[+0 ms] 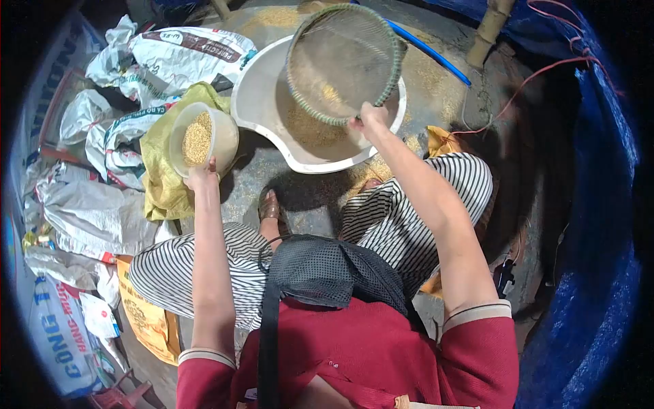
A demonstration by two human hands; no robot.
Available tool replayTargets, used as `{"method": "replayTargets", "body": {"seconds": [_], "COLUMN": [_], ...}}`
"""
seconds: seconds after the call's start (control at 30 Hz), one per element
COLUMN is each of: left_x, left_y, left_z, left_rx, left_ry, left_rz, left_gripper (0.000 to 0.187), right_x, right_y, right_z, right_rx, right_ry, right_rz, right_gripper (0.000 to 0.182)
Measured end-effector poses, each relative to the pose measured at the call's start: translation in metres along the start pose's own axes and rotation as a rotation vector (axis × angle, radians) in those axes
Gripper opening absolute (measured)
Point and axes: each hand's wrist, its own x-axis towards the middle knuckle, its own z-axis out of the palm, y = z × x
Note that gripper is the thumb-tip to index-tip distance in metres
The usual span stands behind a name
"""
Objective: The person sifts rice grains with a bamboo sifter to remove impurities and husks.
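Note:
My left hand point(203, 176) grips the near rim of a translucent plastic tub point(227, 140), tilted so that the yellow grain point(197, 138) inside shows. Closed on the near rim of a round mesh sieve point(344, 51) is my right hand point(371, 120). The sieve is held over a large white basin point(257, 102), and a small patch of grain shows through or on its mesh. More grain and dust lie in the bottom of the basin. Part of the basin is hidden behind the sieve.
Empty-looking printed sacks point(191, 58) and a yellow-green sack point(163, 194) lie at the left. A blue pipe point(432, 54) lies behind the basin, near a wooden post point(492, 31). Loose grain is scattered on the floor. Blue tarpaulin point(599, 225) hangs at the right, with a red wire point(538, 76).

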Motion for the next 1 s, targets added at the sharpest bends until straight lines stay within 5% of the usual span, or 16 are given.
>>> {"method": "replayTargets", "body": {"seconds": [0.07, 0.27, 0.57, 0.7, 0.77, 0.83, 0.9, 0.97, 1.0], "left_x": [-0.007, -0.017, 0.050, 0.042, 0.029, -0.009, -0.012, -0.085, -0.085], "left_y": [0.003, 0.007, -0.087, -0.073, -0.067, -0.047, -0.061, -0.075, -0.101], "left_z": [-0.006, -0.036, -0.094, -0.077, -0.042, -0.010, 0.020, 0.037, 0.033], "left_rx": [-0.033, 0.324, 0.200, 0.712, 1.444, 1.226, 0.970, 0.785, 0.635], "left_ry": [0.040, -0.021, -0.261, -0.070, 0.208, -0.174, -0.608, -0.519, -0.699], "left_rz": [-0.002, 0.176, -0.082, -0.313, 0.394, 0.598, 0.150, -0.098, -0.331], "left_gripper": [0.048, 0.052, 0.044, 0.050, 0.054, 0.062, 0.063, 0.054, 0.049], "right_x": [-0.017, -0.013, -0.012, -0.013, -0.010, -0.004, 0.003, 0.004, 0.002], "right_y": [-0.012, -0.014, -0.009, -0.012, -0.017, -0.023, -0.032, -0.041, -0.049], "right_z": [0.006, 0.010, 0.014, 0.008, 0.006, 0.003, 0.000, -0.007, -0.010], "right_rx": [-0.005, 0.041, -0.001, 0.047, 0.088, 0.126, 0.272, 0.328, 0.392], "right_ry": [0.111, 0.217, 0.035, -0.058, -0.078, -0.099, -0.163, -0.212, -0.177], "right_rz": [-0.161, -0.193, -0.211, -0.148, -0.148, -0.150, -0.138, -0.180, -0.150], "right_gripper": [0.036, 0.038, 0.031, 0.030, 0.032, 0.034, 0.036, 0.036, 0.030]}}
